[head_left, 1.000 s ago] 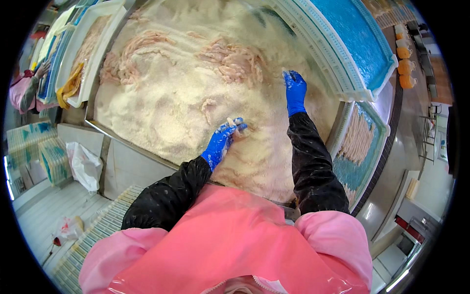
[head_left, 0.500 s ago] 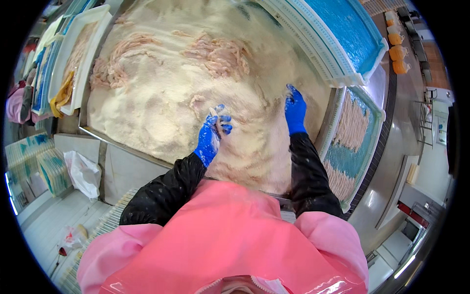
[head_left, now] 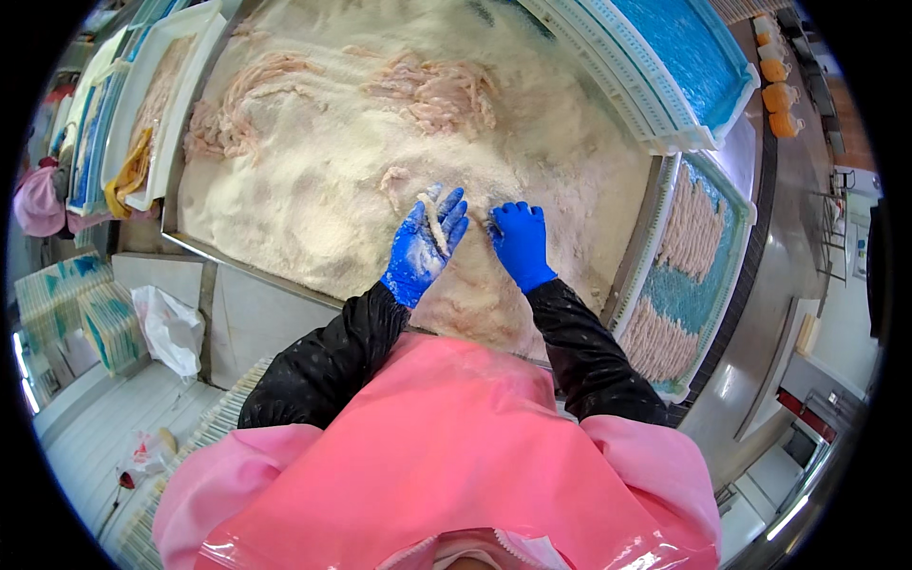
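Head view: wearer's left hand (head_left: 418,255), blue-gloved and crumb-dusted, palm up, fingers extended and loosely open; a slim coated meat strip (head_left: 436,226) lies lengthwise across palm and fingers. Right hand (head_left: 521,245), also blue-gloved, just beside it, back upward, fingers curled downward above the crumbs; cannot tell whether it grips anything. Both hands over a wide metal tray (head_left: 252,271) spread with pale crumb coating (head_left: 318,214). In the crumbs beyond the hands: one central heap of pinkish raw strips (head_left: 442,95), a second heap (head_left: 261,85) farther left, a small lone piece (head_left: 394,178) near the left fingertips. To the right, a blue-lined tray (head_left: 673,285) bearing two rows of coated strips (head_left: 692,233); past it, upper right, a deep blue tray (head_left: 689,57). Left side: white tub (head_left: 195,100) with a yellow cloth-like item (head_left: 133,176) over its near end.
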